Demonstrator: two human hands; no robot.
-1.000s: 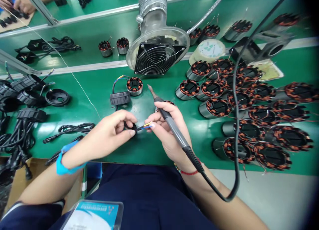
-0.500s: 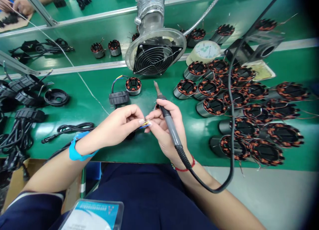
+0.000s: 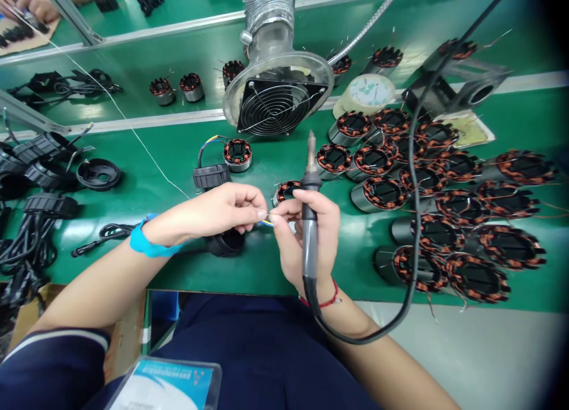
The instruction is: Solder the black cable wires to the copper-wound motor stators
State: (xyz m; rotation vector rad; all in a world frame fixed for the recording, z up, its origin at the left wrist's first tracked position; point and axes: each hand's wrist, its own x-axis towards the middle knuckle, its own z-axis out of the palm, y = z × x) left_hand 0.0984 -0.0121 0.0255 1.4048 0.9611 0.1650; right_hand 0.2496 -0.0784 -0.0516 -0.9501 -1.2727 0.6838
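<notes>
Between my fingertips run thin yellow and blue wires (image 3: 267,223). My left hand (image 3: 237,210) is closed in a pinch on them from the left. My right hand (image 3: 306,238) pinches at their right end and also carries a soldering iron (image 3: 310,220), its tip pointing up and away from me. Just behind my fingers stands a copper-wound motor stator (image 3: 284,193), partly covered by my right hand. A round black cap (image 3: 226,243) lies below my left hand. Past that hand, a black housing (image 3: 211,176) has wires leading toward another stator (image 3: 237,154).
A fume extractor with a fan grille (image 3: 275,106) hangs ahead. Many stators (image 3: 382,192) crowd the right side, beside a tape roll (image 3: 364,95). Black cables (image 3: 33,244) and caps (image 3: 98,173) lie left. The iron's cord (image 3: 413,220) loops at right. Another person's hands (image 3: 38,6) show far left.
The soldering iron has swung to the right and now stands more upright. Both hands have shifted slightly right, uncovering more of the stator behind and the black cap below.
</notes>
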